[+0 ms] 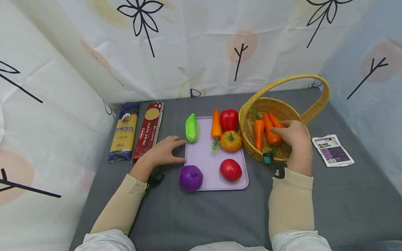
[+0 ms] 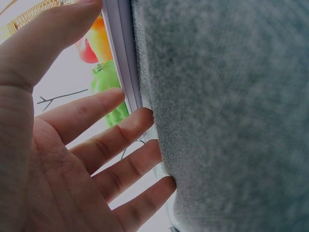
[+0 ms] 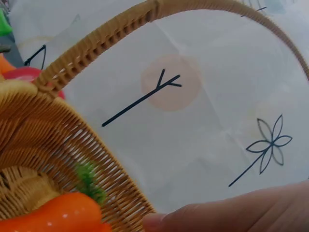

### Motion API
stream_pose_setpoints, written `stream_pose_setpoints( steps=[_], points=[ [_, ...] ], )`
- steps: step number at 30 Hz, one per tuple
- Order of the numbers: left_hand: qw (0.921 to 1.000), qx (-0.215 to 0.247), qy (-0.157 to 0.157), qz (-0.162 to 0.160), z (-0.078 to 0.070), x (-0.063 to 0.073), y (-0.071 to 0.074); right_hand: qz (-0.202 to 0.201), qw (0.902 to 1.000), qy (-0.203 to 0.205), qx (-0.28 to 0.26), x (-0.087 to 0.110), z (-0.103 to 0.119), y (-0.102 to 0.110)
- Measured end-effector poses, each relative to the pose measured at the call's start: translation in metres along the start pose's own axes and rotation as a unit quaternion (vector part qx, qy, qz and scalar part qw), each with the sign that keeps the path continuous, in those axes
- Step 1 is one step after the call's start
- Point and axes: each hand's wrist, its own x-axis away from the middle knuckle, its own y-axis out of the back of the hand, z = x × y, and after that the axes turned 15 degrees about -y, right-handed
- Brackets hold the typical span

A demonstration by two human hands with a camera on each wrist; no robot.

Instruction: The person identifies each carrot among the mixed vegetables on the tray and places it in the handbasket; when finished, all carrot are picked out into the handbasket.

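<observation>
My left hand (image 1: 164,151) reaches to the left edge of a lilac tray (image 1: 208,177), fingers extended and apart with nothing between them. Its fingertips are right at the tray's rim, between a bumpy green toy vegetable (image 1: 191,128) and a round purple toy vegetable (image 1: 191,177). Over on the right, my right hand (image 1: 293,134) is inside a wicker basket (image 1: 247,141), its thumb and finger pinching an orange carrot (image 1: 275,120). Two more carrots lie beside it, one (image 1: 259,134) with a green tuft. The right wrist view shows a carrot (image 3: 58,212) close to the fingertip.
On the tray are a carrot (image 1: 216,125), a red bell pepper (image 1: 229,120), a small orange pumpkin (image 1: 231,141) and a red tomato (image 1: 230,170). Two spaghetti packs (image 1: 125,130) lie at left. A white-purple packet (image 1: 333,150) is right of the basket, whose handle (image 1: 282,82) arches high.
</observation>
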Motion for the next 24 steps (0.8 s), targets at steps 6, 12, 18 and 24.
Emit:
stream_pose_setpoints(
  steps=[6, 12, 18, 24],
  points=[
    [1.0000, 0.002, 0.001, 0.000, 0.001, 0.000, 0.001, -0.026, 0.9971, 0.010, -0.071, 0.019, 0.006, 0.010],
    [1.0000, 0.000, -0.004, -0.001, 0.000, -0.001, 0.001, -0.085, 0.9884, 0.028, -0.123, 0.044, 0.019, 0.014],
    [0.9999, -0.003, -0.009, -0.004, -0.001, 0.000, 0.001, -0.142, 0.9768, 0.075, -0.142, 0.073, 0.032, 0.013],
    [0.9999, -0.004, -0.011, -0.005, -0.001, -0.001, 0.001, -0.187, 0.9501, 0.142, -0.206, 0.097, 0.050, 0.001]
  ],
)
